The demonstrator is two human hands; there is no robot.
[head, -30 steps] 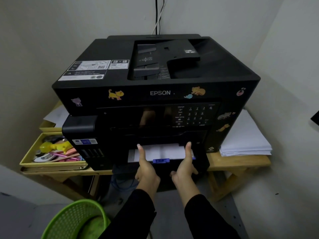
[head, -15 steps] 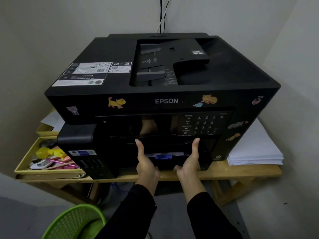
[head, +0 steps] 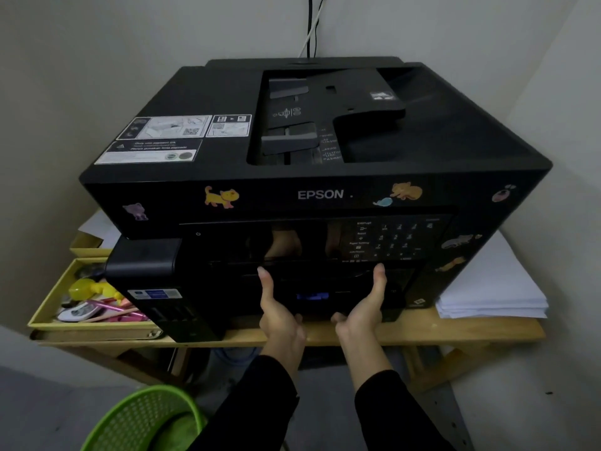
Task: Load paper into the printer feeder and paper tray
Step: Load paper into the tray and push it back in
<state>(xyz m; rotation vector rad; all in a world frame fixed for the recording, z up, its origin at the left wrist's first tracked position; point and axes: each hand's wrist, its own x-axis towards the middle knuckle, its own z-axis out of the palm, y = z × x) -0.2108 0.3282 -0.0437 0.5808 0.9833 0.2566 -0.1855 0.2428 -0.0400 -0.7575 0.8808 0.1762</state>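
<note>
A black Epson printer (head: 318,195) with animal stickers stands on a wooden table (head: 455,332). Its document feeder (head: 328,105) on top holds no paper. The paper tray (head: 320,284), marked by a blue tab (head: 311,296), sits pushed into the printer's lower front, and no paper shows in it. My left hand (head: 279,315) and my right hand (head: 364,312) hold the tray's front on either side of the tab. Both thumbs point up against its face and the fingers curl under its lower edge.
A stack of white paper (head: 487,288) lies on the table right of the printer. Yellow boxes (head: 48,307) with pens and small items sit at the left. A green basket (head: 143,418) is on the floor below. Walls close in on both sides; cables (head: 310,24) run up behind.
Both hands pushed the paper tray into the printer. The white sheets seen in the tray one second ago are now hidden inside. The camera has moved closer.
</note>
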